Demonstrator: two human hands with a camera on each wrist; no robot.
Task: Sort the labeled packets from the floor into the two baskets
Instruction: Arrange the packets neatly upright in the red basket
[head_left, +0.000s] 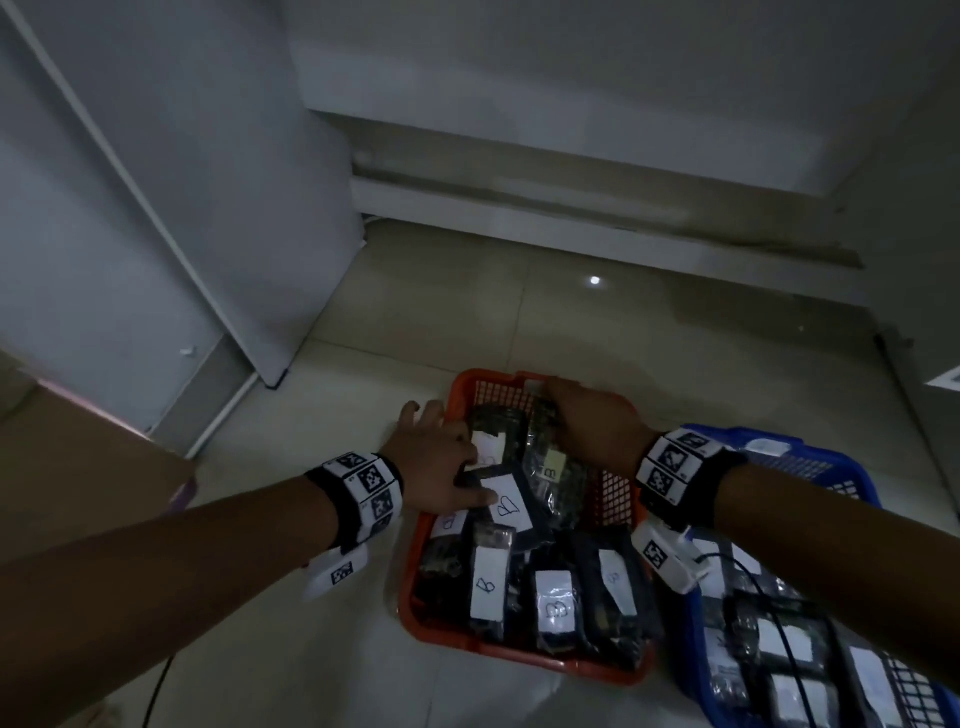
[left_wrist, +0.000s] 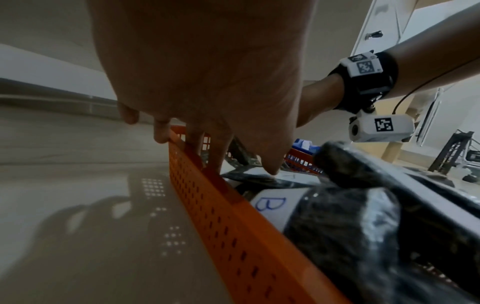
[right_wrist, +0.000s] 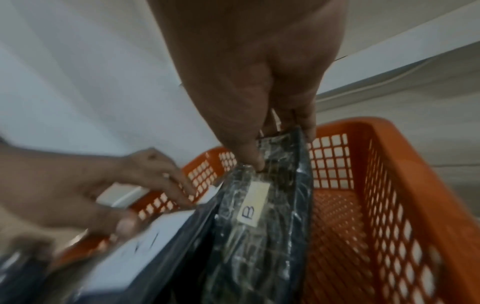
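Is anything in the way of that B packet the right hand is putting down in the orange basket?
Nothing visible: the right hand pinches the B packet already inside the orange basket, with bare mesh beside it.

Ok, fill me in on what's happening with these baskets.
A person is sorting dark packets with white labels into two baskets on the floor. The right hand pinches the top edge of a packet marked B and holds it inside the orange basket, which is already full of B packets. The left hand lies spread over the packets at the basket's left rim, thumb on a white label. The blue basket to the right also holds labelled packets; their letters cannot be read.
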